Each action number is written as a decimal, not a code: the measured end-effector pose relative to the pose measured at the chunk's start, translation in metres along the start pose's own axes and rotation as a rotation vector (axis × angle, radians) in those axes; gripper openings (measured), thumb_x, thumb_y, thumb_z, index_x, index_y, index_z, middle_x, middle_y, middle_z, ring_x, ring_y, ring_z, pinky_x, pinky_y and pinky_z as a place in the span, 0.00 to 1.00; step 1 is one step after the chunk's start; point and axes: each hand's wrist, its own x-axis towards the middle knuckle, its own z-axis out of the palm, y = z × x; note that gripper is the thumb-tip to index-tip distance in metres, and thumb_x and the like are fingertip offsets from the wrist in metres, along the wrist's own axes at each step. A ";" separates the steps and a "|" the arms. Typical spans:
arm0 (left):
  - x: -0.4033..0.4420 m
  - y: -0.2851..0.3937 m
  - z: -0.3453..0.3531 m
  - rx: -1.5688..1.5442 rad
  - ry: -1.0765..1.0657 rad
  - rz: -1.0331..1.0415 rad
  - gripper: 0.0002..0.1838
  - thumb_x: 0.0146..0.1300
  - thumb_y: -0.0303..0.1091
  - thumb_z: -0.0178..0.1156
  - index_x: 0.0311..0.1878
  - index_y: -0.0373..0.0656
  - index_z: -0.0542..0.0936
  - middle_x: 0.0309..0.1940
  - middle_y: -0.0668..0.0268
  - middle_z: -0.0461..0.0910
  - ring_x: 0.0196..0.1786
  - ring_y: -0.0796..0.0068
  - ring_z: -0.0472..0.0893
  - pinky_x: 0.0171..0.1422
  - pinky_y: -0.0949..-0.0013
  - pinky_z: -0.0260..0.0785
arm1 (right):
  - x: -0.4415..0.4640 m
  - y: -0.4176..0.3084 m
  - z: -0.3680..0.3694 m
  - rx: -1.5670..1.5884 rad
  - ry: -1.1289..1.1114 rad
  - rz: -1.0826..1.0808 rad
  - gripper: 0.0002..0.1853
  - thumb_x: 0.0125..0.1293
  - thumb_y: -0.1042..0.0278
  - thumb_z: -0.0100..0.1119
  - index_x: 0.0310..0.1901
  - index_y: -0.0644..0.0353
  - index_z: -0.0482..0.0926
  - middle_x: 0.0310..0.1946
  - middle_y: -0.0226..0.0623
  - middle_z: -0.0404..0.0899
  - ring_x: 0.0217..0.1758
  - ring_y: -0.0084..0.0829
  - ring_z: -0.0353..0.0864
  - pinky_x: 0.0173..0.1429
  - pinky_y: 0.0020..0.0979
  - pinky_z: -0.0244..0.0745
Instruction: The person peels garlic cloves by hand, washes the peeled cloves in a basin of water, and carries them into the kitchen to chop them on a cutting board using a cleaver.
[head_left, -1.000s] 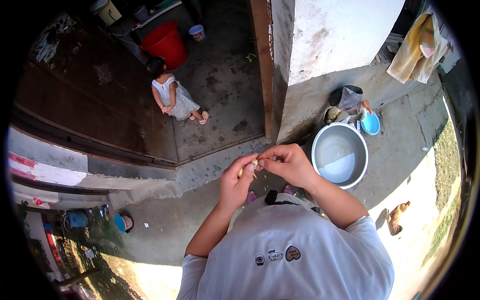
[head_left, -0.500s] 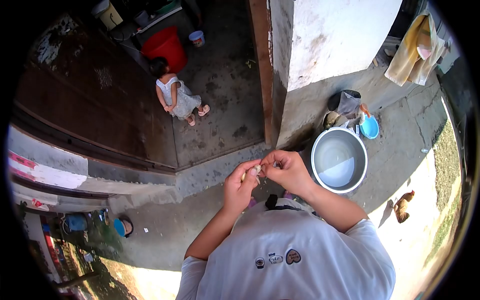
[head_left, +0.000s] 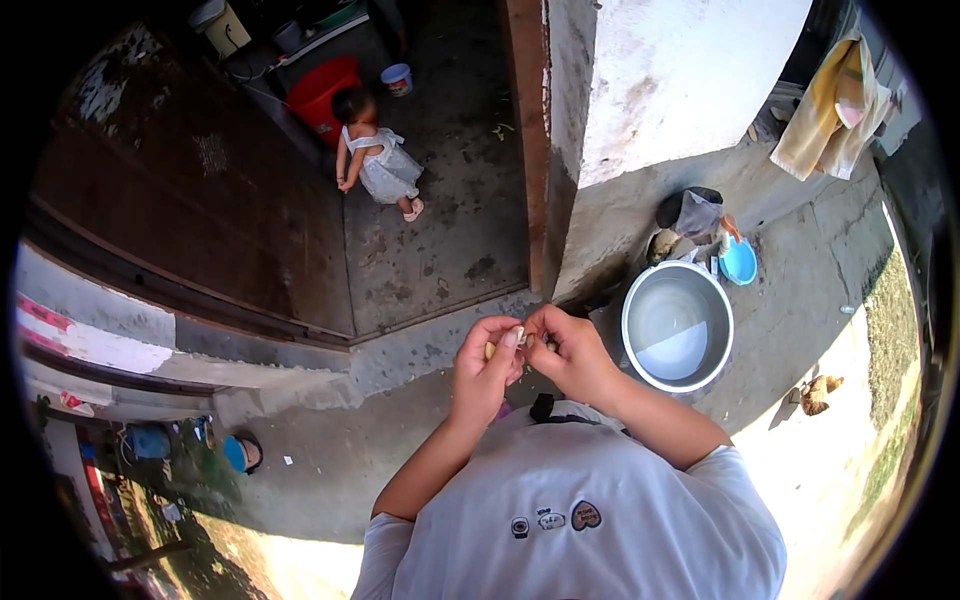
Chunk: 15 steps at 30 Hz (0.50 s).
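Fingers of my left hand (head_left: pixel 483 365) are closed round a small pale, yellowish piece (head_left: pixel 520 337), too small to name with certainty. Close against it on the right, my right hand (head_left: pixel 572 352) is pinched, its fingertips at the same piece. Something small and pale also shows between the right fingers, but I cannot make it out. Both hands are held up in front of the white shirt (head_left: pixel 580 490). To the right of them a large metal basin (head_left: pixel 680 326) of water stands on the ground.
A person (head_left: pixel 377 160) in a white dress stands in the doorway by a red tub (head_left: pixel 322 98). A small blue basin (head_left: pixel 739 262) sits beyond the metal one. At the right is a chicken (head_left: pixel 819 394); a blue bucket (head_left: pixel 241 454) stands at the left.
The person in the doorway has moved to the right and turned. My fingers have shifted around the pale piece, and both hands stay close together. The chicken has changed its position slightly.
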 end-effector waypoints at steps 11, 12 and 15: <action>0.003 0.002 -0.012 -0.207 0.030 -0.094 0.08 0.61 0.26 0.51 0.43 0.39 0.71 0.29 0.68 0.72 0.22 0.89 0.63 0.21 0.82 0.54 | -0.004 0.015 -0.006 -0.062 -0.237 -0.121 0.07 0.56 0.68 0.54 0.30 0.64 0.72 0.17 0.39 0.73 0.16 0.30 0.70 0.25 0.27 0.67; 0.001 0.003 -0.012 0.006 0.044 -0.028 0.09 0.61 0.27 0.52 0.44 0.38 0.72 0.28 0.69 0.73 0.22 0.90 0.63 0.22 0.82 0.55 | -0.002 0.009 -0.011 -0.154 -0.208 -0.071 0.06 0.56 0.70 0.55 0.28 0.63 0.74 0.17 0.37 0.73 0.16 0.30 0.72 0.25 0.27 0.68; -0.003 0.003 -0.008 0.327 0.063 0.087 0.10 0.60 0.28 0.54 0.45 0.37 0.74 0.29 0.68 0.75 0.26 0.87 0.69 0.28 0.81 0.61 | 0.000 -0.007 -0.010 -0.112 0.076 -0.010 0.04 0.54 0.72 0.56 0.28 0.63 0.77 0.16 0.36 0.72 0.17 0.30 0.73 0.25 0.27 0.68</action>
